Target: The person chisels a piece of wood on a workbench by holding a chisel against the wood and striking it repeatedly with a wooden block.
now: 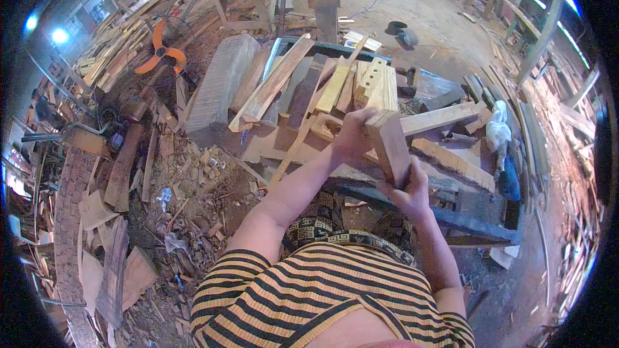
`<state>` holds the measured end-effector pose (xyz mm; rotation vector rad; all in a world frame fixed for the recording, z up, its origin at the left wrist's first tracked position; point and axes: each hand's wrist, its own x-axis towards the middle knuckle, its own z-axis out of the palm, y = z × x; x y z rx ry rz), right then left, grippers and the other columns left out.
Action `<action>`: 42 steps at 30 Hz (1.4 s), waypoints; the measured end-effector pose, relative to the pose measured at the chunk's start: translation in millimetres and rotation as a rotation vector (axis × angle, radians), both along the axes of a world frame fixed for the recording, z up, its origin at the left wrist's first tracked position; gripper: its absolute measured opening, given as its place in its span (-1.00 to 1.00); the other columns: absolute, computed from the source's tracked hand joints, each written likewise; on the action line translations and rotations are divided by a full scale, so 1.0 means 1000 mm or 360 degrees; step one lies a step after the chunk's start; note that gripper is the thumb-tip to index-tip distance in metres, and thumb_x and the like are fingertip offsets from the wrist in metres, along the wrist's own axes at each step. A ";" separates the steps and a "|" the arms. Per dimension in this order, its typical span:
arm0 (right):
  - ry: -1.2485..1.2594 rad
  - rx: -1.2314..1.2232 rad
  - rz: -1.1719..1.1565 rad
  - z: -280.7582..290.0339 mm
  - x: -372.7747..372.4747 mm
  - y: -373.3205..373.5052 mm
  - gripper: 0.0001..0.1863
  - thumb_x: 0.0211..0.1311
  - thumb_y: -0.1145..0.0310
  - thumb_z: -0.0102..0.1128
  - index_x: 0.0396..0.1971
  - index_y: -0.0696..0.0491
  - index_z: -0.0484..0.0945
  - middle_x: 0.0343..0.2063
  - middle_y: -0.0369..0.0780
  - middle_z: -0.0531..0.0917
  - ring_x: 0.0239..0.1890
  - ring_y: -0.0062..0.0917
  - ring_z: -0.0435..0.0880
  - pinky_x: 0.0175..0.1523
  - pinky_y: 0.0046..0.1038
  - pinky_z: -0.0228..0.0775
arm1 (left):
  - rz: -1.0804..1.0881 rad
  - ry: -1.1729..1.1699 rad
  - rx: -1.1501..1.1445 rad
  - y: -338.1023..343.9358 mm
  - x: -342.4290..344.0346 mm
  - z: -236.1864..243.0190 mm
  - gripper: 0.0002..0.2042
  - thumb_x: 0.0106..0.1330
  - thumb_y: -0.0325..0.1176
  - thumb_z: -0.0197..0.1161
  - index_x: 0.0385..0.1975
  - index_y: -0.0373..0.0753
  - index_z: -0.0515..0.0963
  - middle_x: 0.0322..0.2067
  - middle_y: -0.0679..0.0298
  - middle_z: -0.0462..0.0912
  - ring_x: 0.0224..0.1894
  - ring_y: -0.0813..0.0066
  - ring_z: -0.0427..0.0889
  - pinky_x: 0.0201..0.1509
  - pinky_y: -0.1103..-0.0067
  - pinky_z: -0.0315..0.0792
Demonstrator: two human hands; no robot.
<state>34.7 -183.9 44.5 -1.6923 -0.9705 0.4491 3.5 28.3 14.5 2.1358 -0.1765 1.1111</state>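
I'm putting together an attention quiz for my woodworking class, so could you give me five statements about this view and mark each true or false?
1. The left hand and right hand hold the same wooden block. True.
2. The fan blades are blue. False: the fan blades are orange.
3. A pale wooden piece with dark holes lies beyond the held block. True.
4. The crumpled white plastic lies left of both hands. False: the crumpled white plastic is to their right.
5. The person wears a striped top. True.
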 end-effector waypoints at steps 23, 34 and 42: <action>-0.0493 -0.1150 -0.0237 -0.048 0.042 -0.011 -0.28 -0.17 -0.08 0.36 -0.09 0.09 0.35 -0.25 0.08 0.62 -0.12 -0.01 0.58 -0.05 -0.13 0.40 | 0.0382 -0.0508 -0.1179 0.044 -0.038 0.034 -0.85 0.26 -0.33 0.26 -0.47 -0.20 0.45 -0.70 0.45 0.41 -0.69 0.71 0.38 -0.59 0.71 0.29; -0.0558 -0.1210 -0.0198 -0.055 0.045 -0.014 -0.20 -0.14 -0.11 0.35 0.03 0.06 0.26 -0.27 0.04 0.63 -0.14 -0.03 0.59 -0.08 -0.14 0.42 | 0.0381 -0.0359 -0.1162 0.037 -0.024 0.023 -0.83 0.24 -0.29 0.28 -0.46 -0.17 0.45 -0.72 0.46 0.41 -0.68 0.71 0.41 -0.58 0.71 0.28; 0.0098 -0.0445 -0.0263 -0.026 0.033 -0.013 -0.29 -0.24 0.10 0.49 -0.06 0.14 0.42 -0.28 -0.02 0.66 -0.17 -0.29 0.66 -0.10 -0.32 0.44 | -0.0023 -0.0335 -0.0873 0.022 -0.012 0.014 -0.88 0.10 -0.64 0.18 -0.46 -0.25 0.45 -0.54 0.40 0.49 -0.48 0.68 0.48 -0.36 0.72 0.43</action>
